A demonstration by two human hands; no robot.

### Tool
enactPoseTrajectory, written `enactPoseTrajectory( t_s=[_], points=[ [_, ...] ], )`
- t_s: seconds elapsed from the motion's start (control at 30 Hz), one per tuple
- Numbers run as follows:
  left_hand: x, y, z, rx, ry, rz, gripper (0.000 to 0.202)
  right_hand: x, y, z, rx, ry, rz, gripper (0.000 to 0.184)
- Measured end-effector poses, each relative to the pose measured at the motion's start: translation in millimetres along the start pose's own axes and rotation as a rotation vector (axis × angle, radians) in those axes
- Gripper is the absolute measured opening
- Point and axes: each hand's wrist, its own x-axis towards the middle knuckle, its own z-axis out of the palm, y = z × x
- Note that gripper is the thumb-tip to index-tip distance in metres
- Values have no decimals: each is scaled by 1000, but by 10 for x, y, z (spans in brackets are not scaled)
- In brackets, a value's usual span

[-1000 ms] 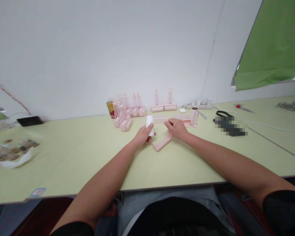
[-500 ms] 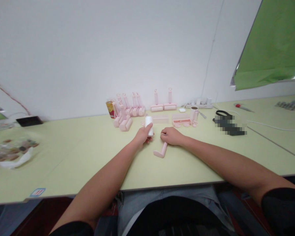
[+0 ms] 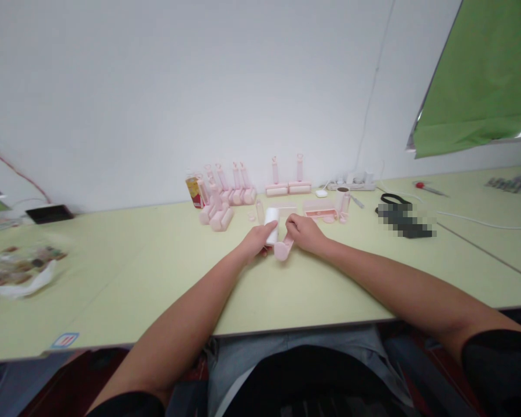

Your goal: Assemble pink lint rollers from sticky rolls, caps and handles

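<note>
My left hand (image 3: pixel 257 240) is closed round a white lint roll (image 3: pixel 271 223), held tilted above the table with the thumb along its side. Just to the right, my right hand (image 3: pixel 304 231) grips a pink lint roller frame (image 3: pixel 283 249) whose rounded end cap points toward me. The cap is close to the roll's lower end; whether they touch I cannot tell. My right fingers hide the frame's upper part. Beyond my hands lie a pink open case (image 3: pixel 321 213) and a small pink handle piece (image 3: pixel 259 212).
Several pink lint rollers (image 3: pixel 221 217) stand at the back left beside a yellow and red carton (image 3: pixel 194 191), with two more (image 3: pixel 276 189) against the wall. To the right are a cup (image 3: pixel 342 200), a power strip (image 3: pixel 351 185) and a black strap (image 3: pixel 395 201). Bagged items (image 3: pixel 21 266) lie far left.
The lint roll in my left hand has moved right, toward the frame. My right hand has lifted and turned the frame, bringing its end cap up beside the roll.
</note>
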Motion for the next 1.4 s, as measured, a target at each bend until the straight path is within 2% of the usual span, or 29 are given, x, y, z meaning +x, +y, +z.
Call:
enactPoseTrajectory(
  t_s=[0.17, 0.33, 0.53, 0.73, 1.0, 1.2, 1.3, 1.4],
  points=[
    [-10, 9, 21, -72, 21, -4, 61, -11, -25, -19, -56, 8, 14, 22],
    [9, 8, 14, -125, 53, 2, 58, -5, 19, 9, 68, -10, 48, 21],
    [19, -12, -11, -88, 17, -15, 57, 25, 46, 24, 179, 56, 85, 26],
    [-24, 6, -28, -7, -73, -20, 61, 32, 40, -1, 260, 101, 86, 34],
    [-54, 19, -9, -17, -132, 94, 47, 22, -2, 4, 259, 99, 61, 44],
    [-89, 30, 17, 2, -138, 116, 47, 34, 13, 35, 300, 114, 105, 49],
    [-95, 41, 1, 31, -155, 137, 48, 41, 2, 39, 396, 88, 134, 54],
    [-89, 71, -68, 109, -163, 211, 48, 29, -35, 28, 584, -29, 213, 55]
  ],
)
